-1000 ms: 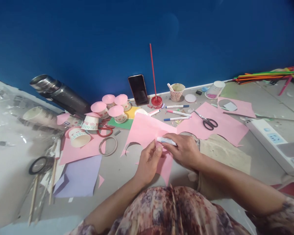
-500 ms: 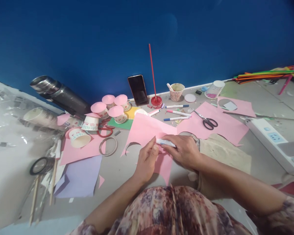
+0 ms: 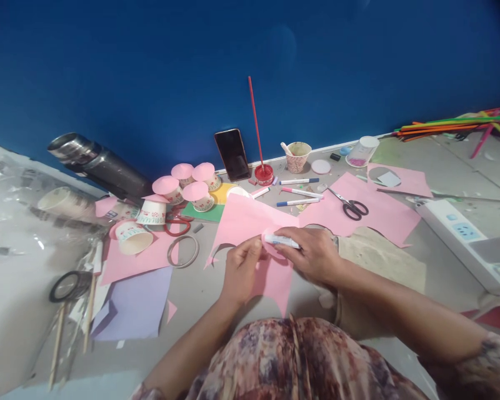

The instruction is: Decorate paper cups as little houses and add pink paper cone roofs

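Observation:
My right hand (image 3: pixel 316 251) is wrapped round a white tube (image 3: pixel 282 241) with faint blue print, probably glue, its end pointing left. Just under the tube is a round piece of pink paper (image 3: pixel 278 254), partly covered by my fingers. My left hand (image 3: pixel 242 268) is closed in a pinch at the left edge of that round piece. Both hands are over a larger pink sheet (image 3: pixel 245 215) with curved cut-outs, lying on the grey table. To the left stand several printed paper cups (image 3: pixel 202 203) turned upside down, topped with pink paper cones.
Black-handled scissors (image 3: pixel 352 209) rest on another pink sheet (image 3: pixel 383 214) at right. Felt pens (image 3: pixel 298 203), a propped phone (image 3: pixel 232 155) and a red-lidded pot with a stick (image 3: pixel 264 174) are farther back. A tape roll (image 3: pixel 183 251), dark flask (image 3: pixel 104 166) and power strip (image 3: pixel 458 239) flank the work.
My left hand has shifted slightly left and its fingers now sit at the paper round's edge, a little away from the tube. The right hand still grips the tube.

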`<state>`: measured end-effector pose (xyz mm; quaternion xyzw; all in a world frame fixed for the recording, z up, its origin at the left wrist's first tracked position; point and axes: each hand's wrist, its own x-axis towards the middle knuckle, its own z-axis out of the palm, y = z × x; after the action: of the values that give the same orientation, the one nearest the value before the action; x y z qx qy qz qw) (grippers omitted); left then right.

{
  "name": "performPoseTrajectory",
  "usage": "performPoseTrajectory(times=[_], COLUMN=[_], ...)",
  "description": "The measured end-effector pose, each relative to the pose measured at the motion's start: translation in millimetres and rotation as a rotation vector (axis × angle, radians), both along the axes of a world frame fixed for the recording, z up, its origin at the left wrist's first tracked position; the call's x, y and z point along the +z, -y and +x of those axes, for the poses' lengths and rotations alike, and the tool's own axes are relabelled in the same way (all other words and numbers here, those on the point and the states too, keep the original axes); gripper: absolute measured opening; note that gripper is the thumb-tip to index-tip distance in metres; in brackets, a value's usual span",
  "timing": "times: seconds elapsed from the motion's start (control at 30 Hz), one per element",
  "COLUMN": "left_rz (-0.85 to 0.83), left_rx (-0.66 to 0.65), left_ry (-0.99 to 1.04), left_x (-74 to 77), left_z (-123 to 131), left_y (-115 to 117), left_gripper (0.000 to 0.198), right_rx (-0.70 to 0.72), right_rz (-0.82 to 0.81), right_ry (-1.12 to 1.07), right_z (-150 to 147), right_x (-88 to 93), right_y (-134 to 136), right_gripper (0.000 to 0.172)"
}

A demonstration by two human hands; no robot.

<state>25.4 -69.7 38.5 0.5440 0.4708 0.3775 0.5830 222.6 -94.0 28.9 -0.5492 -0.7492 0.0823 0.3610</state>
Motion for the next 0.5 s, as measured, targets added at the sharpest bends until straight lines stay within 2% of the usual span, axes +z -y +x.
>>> performPoseTrajectory(times=[0.13,0.23,0.37,0.5], left_rz=[0.018,0.001,-0.001,0.072], left_rx=[0.080,0.126,0.141,0.133], left_ry=[-0.092,-0.087,-0.130,-0.200], left_x=[2.3,2.9,4.4,7.0], left_z=[-0.8,0.6,1.5,3.5], left_y=[-6.4,-8.4,-9.6,-7.9], left_gripper=[0.034,0.026,0.020,0.020], right_rx=[0.013,0.024,0.051,0.038], right_rz=[-0.019,0.014,0.058,0.062], right_ry=[0.026,0.029,0.034,0.054], right_z=[-1.8,-2.2,-1.9,-2.2], right_x=[1.1,0.1,-2.1,-4.1], right_y=[1.3,1.5,1.3,1.3], right_gripper=[0.035,0.036,0.036,0.035])
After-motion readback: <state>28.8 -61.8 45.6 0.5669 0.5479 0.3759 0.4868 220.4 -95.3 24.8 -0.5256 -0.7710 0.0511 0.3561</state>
